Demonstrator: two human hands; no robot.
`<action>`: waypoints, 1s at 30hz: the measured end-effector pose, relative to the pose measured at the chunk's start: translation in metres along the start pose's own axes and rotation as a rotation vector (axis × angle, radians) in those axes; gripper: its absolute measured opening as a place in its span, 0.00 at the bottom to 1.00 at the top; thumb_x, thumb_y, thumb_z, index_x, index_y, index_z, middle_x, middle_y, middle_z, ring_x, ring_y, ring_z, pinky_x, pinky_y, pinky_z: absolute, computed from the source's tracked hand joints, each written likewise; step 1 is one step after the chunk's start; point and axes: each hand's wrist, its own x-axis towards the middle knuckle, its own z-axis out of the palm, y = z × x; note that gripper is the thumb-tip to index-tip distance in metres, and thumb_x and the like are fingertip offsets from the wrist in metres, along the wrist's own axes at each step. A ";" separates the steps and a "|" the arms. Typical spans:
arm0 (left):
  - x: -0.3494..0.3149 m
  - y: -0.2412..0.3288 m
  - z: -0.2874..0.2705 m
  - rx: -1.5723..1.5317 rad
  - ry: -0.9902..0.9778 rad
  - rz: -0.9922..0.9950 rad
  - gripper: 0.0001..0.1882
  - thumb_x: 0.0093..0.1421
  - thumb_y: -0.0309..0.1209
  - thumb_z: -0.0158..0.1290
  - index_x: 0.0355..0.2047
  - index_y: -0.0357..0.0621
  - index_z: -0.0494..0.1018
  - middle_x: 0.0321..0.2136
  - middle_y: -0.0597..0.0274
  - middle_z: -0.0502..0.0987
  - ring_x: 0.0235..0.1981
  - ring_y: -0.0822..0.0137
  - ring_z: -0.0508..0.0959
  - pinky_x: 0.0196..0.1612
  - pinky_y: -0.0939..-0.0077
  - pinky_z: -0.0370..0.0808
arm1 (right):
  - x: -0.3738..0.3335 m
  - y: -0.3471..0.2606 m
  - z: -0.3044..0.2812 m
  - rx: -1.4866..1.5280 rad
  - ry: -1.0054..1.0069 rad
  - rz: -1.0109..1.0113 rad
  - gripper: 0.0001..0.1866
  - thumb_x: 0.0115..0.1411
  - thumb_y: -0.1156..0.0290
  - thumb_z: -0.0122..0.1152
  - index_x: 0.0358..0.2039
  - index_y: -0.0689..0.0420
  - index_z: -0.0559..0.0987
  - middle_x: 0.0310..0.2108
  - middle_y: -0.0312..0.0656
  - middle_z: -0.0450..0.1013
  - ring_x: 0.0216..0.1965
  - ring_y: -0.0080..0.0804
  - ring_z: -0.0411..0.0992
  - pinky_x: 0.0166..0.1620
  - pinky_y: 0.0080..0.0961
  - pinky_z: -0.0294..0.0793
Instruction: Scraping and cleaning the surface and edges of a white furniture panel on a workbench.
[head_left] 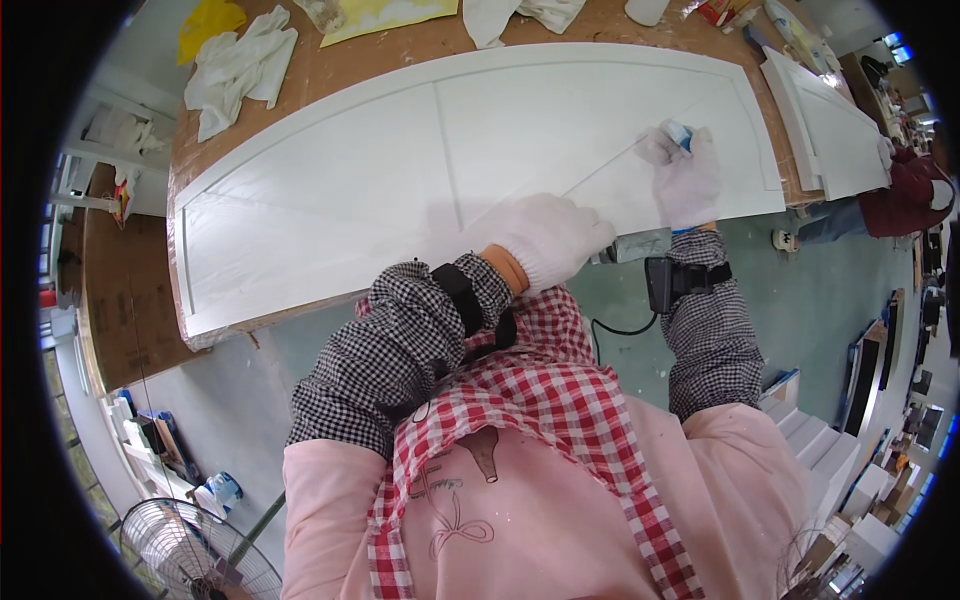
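Observation:
A long white panel (330,190) with raised borders and a divider lies on the table in front of me. My left hand (555,240), in a white glove, rests at its near edge, fingers closed and pointing right. What they hold, if anything, is hidden. Just beyond the fingertips, below the edge, shows a greyish, see-through piece (642,246) that I cannot make out. My right hand (688,178), also gloved, is above the panel's right part, gripping a small blue and white object (680,136). A thin line crosses the panel between my hands.
The brown-covered table (300,60) carries white cloths (240,75) and a yellow sheet (390,15) along its far side. Another white panel (825,125) lies at the right, near a person in dark red (905,195). A fan (200,550) stands at lower left.

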 end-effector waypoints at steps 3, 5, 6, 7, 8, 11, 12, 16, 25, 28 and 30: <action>0.001 -0.001 0.000 -0.056 -0.012 -0.008 0.10 0.62 0.31 0.49 0.43 0.49 0.74 0.33 0.56 0.80 0.38 0.52 0.82 0.41 0.57 0.78 | 0.005 0.000 -0.005 0.039 -0.037 0.055 0.17 0.71 0.57 0.51 0.40 0.61 0.76 0.40 0.46 0.76 0.42 0.43 0.75 0.47 0.44 0.79; -0.001 0.000 0.000 -0.076 0.006 -0.054 0.11 0.62 0.31 0.49 0.43 0.49 0.75 0.35 0.55 0.80 0.38 0.51 0.82 0.42 0.57 0.78 | 0.004 0.002 -0.004 0.026 -0.002 0.046 0.17 0.71 0.57 0.52 0.41 0.61 0.76 0.40 0.46 0.76 0.42 0.43 0.75 0.46 0.45 0.79; 0.000 0.000 0.002 -0.075 0.004 -0.053 0.11 0.62 0.31 0.49 0.43 0.49 0.75 0.35 0.55 0.80 0.38 0.51 0.82 0.42 0.57 0.78 | 0.004 0.002 -0.001 0.011 0.029 0.036 0.17 0.71 0.57 0.52 0.42 0.61 0.76 0.40 0.46 0.76 0.42 0.44 0.75 0.46 0.45 0.79; 0.000 -0.001 0.005 -0.080 0.039 -0.106 0.12 0.62 0.32 0.49 0.45 0.49 0.76 0.35 0.55 0.80 0.38 0.51 0.82 0.42 0.57 0.78 | 0.003 0.002 0.000 0.012 0.031 0.035 0.17 0.71 0.57 0.52 0.42 0.61 0.76 0.40 0.46 0.76 0.42 0.44 0.75 0.46 0.45 0.79; 0.000 -0.002 0.008 -0.084 0.074 -0.158 0.13 0.62 0.32 0.49 0.46 0.50 0.76 0.35 0.54 0.80 0.37 0.51 0.82 0.42 0.57 0.78 | 0.002 0.002 0.003 0.013 0.026 0.027 0.17 0.70 0.57 0.52 0.42 0.61 0.75 0.40 0.46 0.76 0.42 0.44 0.75 0.46 0.46 0.79; 0.000 -0.001 0.005 -0.041 0.019 -0.113 0.14 0.63 0.33 0.49 0.47 0.50 0.76 0.34 0.54 0.80 0.37 0.50 0.82 0.41 0.57 0.78 | 0.003 0.002 0.000 0.012 0.019 0.012 0.17 0.70 0.57 0.52 0.43 0.61 0.75 0.40 0.46 0.76 0.43 0.44 0.75 0.46 0.46 0.79; -0.001 -0.002 0.004 -0.040 0.019 -0.113 0.14 0.63 0.33 0.49 0.47 0.50 0.76 0.34 0.54 0.80 0.37 0.50 0.82 0.41 0.57 0.78 | 0.003 0.003 0.001 0.013 0.013 0.007 0.17 0.70 0.57 0.52 0.43 0.61 0.75 0.40 0.46 0.76 0.42 0.44 0.75 0.46 0.46 0.79; 0.000 -0.003 0.003 -0.037 0.016 -0.121 0.14 0.63 0.33 0.49 0.47 0.51 0.76 0.34 0.54 0.80 0.37 0.50 0.82 0.41 0.57 0.78 | 0.002 0.001 0.001 0.003 0.028 0.008 0.17 0.70 0.57 0.52 0.43 0.61 0.75 0.40 0.45 0.76 0.42 0.44 0.76 0.45 0.46 0.80; 0.005 -0.005 0.007 -0.019 0.081 -0.090 0.12 0.62 0.32 0.49 0.45 0.49 0.75 0.34 0.55 0.80 0.36 0.51 0.82 0.40 0.57 0.78 | 0.001 0.002 0.003 -0.001 -0.002 0.027 0.17 0.71 0.58 0.50 0.42 0.61 0.75 0.40 0.45 0.76 0.41 0.43 0.76 0.45 0.44 0.80; 0.007 -0.001 0.005 -0.043 0.077 -0.034 0.12 0.62 0.32 0.49 0.45 0.49 0.75 0.33 0.55 0.80 0.36 0.51 0.81 0.40 0.57 0.78 | 0.003 0.002 0.000 0.003 0.034 0.002 0.17 0.71 0.58 0.51 0.43 0.61 0.75 0.40 0.45 0.76 0.41 0.43 0.76 0.45 0.45 0.80; 0.006 0.005 0.006 -0.062 0.060 -0.016 0.12 0.61 0.31 0.49 0.44 0.49 0.75 0.33 0.55 0.79 0.36 0.51 0.81 0.39 0.57 0.78 | 0.005 0.004 -0.007 0.013 -0.004 0.019 0.26 0.73 0.51 0.46 0.45 0.65 0.77 0.44 0.49 0.78 0.46 0.45 0.77 0.53 0.45 0.76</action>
